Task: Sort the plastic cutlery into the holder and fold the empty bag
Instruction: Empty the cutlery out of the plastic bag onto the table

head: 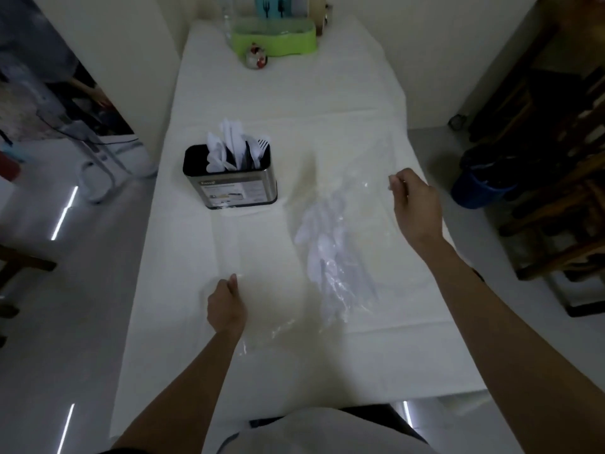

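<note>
Two hands pinched a clear plastic bag spread over the white table. Landmark: the metal holder, with white cutlery standing upright inside. Below it, the left hand gripped a bag corner, fingers closed. Right of the holder, loose cutlery lay inside the bag; further right, the right hand pinched the bag's far edge.

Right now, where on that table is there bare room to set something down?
The widest bare stretch lies between the black holder and the green rack at the far end. The near edge in front of the person is bare too. The middle is crowded: the clear bag, with white cutlery inside, is stretched between the left hand and right hand.
</note>
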Available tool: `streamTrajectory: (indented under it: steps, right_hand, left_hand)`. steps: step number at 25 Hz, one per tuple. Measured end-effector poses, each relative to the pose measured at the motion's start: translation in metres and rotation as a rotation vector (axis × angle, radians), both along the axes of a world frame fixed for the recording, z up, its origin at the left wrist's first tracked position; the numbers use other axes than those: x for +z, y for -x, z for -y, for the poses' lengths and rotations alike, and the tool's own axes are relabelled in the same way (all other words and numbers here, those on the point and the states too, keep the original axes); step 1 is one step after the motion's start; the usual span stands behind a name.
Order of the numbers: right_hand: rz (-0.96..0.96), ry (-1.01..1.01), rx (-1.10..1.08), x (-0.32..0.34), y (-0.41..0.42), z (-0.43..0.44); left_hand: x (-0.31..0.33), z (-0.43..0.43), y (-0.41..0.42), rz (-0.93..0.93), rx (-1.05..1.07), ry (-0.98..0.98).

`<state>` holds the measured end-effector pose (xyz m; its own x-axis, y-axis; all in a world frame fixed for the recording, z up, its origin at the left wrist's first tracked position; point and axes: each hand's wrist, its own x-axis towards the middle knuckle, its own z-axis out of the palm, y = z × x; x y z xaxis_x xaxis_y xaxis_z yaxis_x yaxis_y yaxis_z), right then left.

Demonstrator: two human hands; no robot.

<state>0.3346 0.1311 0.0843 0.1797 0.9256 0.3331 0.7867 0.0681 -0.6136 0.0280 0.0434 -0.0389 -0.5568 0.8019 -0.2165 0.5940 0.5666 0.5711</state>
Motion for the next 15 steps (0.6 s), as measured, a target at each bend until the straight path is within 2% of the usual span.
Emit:
streamTrajectory:
  steps: [9, 15]
  right_hand:
    - [-0.134, -0.146, 0.037, 0.083, 0.035, 0.001]
    - [-0.118, -0.213, -0.073, 0.098, 0.018, 0.005]
  left_hand:
    - [0.003, -0.004, 0.000, 0.248, 0.054, -0.045]
    - [0.005, -0.002, 0.006, 0.180, 0.048, -0.041]
